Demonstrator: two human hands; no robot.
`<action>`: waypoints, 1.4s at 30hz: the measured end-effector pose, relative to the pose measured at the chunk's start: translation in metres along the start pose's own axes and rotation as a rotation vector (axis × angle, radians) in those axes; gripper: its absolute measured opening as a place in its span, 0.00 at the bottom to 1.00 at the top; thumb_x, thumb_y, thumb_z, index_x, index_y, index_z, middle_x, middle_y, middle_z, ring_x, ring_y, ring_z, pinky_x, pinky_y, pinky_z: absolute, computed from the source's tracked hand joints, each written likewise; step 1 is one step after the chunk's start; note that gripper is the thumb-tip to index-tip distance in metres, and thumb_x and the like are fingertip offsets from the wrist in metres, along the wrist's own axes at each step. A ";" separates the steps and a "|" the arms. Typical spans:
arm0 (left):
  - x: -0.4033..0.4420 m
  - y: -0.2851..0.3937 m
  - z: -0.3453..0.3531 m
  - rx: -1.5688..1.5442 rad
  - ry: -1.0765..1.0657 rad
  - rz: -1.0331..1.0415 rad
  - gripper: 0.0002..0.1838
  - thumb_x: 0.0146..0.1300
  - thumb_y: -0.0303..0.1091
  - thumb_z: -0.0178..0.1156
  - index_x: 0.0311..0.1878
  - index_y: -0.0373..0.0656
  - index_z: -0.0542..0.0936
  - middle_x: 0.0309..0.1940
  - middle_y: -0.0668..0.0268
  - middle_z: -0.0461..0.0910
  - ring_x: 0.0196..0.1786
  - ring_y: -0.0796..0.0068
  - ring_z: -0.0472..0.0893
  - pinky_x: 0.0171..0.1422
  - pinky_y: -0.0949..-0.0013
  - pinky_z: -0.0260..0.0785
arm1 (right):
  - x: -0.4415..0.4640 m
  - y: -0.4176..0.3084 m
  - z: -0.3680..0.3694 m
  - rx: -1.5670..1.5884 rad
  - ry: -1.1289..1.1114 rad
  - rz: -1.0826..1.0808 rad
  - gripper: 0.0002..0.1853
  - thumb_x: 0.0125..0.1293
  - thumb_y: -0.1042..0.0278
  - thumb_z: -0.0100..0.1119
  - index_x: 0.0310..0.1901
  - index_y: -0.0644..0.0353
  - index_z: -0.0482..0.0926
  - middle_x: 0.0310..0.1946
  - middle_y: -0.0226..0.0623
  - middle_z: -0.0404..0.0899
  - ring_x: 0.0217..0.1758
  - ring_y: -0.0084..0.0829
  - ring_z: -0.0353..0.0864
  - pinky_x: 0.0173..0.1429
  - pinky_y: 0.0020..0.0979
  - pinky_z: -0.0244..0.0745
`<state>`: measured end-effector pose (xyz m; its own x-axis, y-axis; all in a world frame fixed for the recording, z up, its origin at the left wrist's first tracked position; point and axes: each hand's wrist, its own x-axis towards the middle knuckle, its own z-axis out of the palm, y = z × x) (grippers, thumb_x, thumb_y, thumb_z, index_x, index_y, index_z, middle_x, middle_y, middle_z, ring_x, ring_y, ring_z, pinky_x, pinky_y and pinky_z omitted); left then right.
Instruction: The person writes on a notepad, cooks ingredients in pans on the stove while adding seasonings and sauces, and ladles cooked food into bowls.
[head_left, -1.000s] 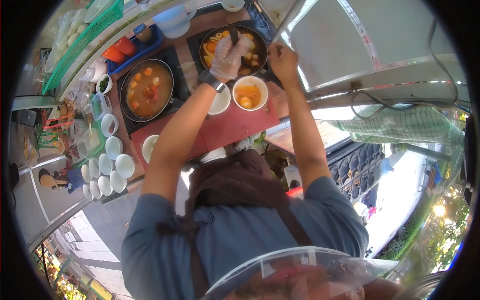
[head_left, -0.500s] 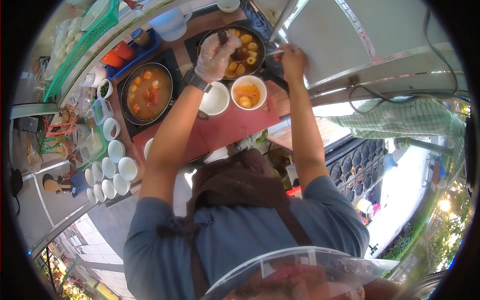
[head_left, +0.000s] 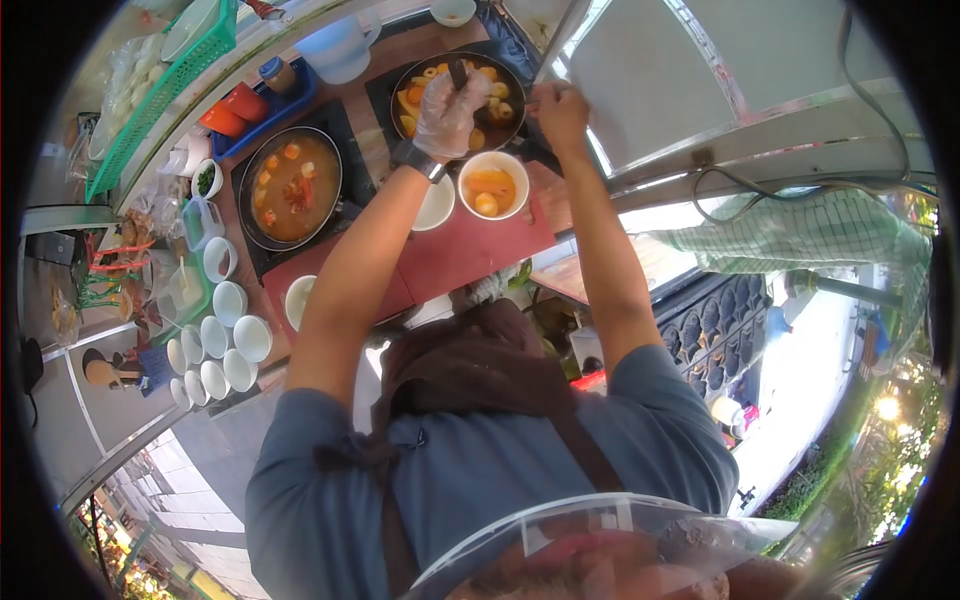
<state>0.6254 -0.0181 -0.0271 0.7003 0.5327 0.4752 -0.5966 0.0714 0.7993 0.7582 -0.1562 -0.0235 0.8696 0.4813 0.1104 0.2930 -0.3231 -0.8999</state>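
Note:
My left hand [head_left: 445,115], in a clear plastic glove, is closed around the dark handle of a utensil [head_left: 458,72]. It is over the right-hand pan [head_left: 407,78], which holds round and chunky pieces in brown sauce; the utensil's lower end is hidden. Just past that pan's right rim is my bare right hand [head_left: 562,115], its fingers bent together; whatever they hold, if anything, I cannot make out. A white bowl with orange-yellow pieces and a round white item [head_left: 490,190] stands below the pan. Beside it, another white bowl [head_left: 434,207] is partly covered by my left forearm.
A second pan [head_left: 290,190] of orange-brown broth sits on the left. Several white bowls [head_left: 228,302] are grouped at the counter's left. Behind are a blue tray [head_left: 262,122] with containers and a clear pitcher [head_left: 340,50]. A panel [head_left: 640,90] borders the right side.
My left hand has shifted slightly right and down with the dark-handled utensil. My right hand has moved a little left; the shiny thing seen at its fingers before no longer shows clearly.

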 end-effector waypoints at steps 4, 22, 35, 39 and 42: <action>-0.005 0.032 -0.011 0.178 -0.038 0.078 0.08 0.78 0.35 0.56 0.44 0.40 0.78 0.37 0.69 0.81 0.37 0.80 0.76 0.45 0.72 0.69 | 0.014 0.028 -0.003 0.455 0.037 0.222 0.11 0.79 0.67 0.55 0.41 0.67 0.81 0.34 0.41 0.87 0.30 0.29 0.88 0.34 0.27 0.82; -0.013 0.082 -0.078 0.116 0.014 0.185 0.12 0.82 0.38 0.53 0.47 0.37 0.76 0.40 0.63 0.76 0.41 0.74 0.72 0.51 0.67 0.68 | -0.114 -0.051 -0.063 -0.158 -0.263 -0.825 0.07 0.76 0.69 0.59 0.43 0.61 0.85 0.34 0.36 0.87 0.35 0.23 0.87 0.43 0.29 0.82; -0.020 0.052 -0.037 0.419 -0.068 0.019 0.11 0.79 0.34 0.55 0.48 0.38 0.82 0.31 0.72 0.78 0.34 0.80 0.75 0.43 0.74 0.69 | -0.022 -0.024 0.003 -0.148 -0.093 -0.361 0.13 0.78 0.61 0.60 0.49 0.64 0.84 0.31 0.40 0.89 0.34 0.30 0.91 0.39 0.29 0.81; -0.014 0.041 -0.036 0.350 -0.070 0.038 0.11 0.79 0.35 0.55 0.47 0.38 0.82 0.30 0.72 0.76 0.33 0.80 0.72 0.42 0.74 0.67 | -0.006 -0.010 0.023 0.000 -0.131 -0.508 0.14 0.77 0.60 0.61 0.49 0.65 0.84 0.30 0.38 0.89 0.34 0.29 0.91 0.39 0.29 0.81; -0.013 0.037 -0.039 0.319 -0.063 0.031 0.12 0.81 0.39 0.55 0.46 0.40 0.79 0.32 0.72 0.74 0.34 0.80 0.70 0.42 0.72 0.65 | -0.012 -0.014 0.020 0.041 -0.240 -0.301 0.10 0.77 0.67 0.61 0.47 0.67 0.83 0.33 0.45 0.88 0.32 0.35 0.91 0.38 0.34 0.82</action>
<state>0.5789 0.0109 -0.0183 0.7128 0.4762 0.5149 -0.4723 -0.2168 0.8544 0.7356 -0.1414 -0.0202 0.6284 0.7278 0.2746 0.5002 -0.1077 -0.8592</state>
